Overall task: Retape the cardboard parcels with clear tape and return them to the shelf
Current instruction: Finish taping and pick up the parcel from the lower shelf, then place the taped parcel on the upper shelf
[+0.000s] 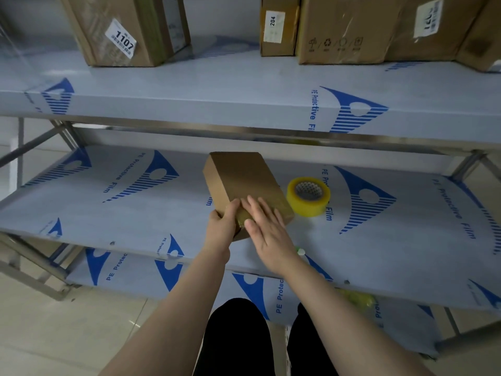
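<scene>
A small flat cardboard parcel point(241, 180) lies on the middle shelf point(108, 207), with clear tape shining across its near end. My left hand point(223, 225) grips the parcel's near left corner, thumb on top. My right hand point(267, 225) lies flat, fingers spread, pressing on the taped near end. A roll of clear yellowish tape point(309, 196) sits on the shelf just to the right of the parcel, apart from both hands.
The upper shelf point(244, 85) holds several cardboard boxes, one labelled 1107 point(122, 31), one labelled 204 point(278, 25), and larger ones point(352, 28) at the right. A lower shelf point(141, 272) juts out below. My dark-clothed legs point(238, 337) stand close to the rack.
</scene>
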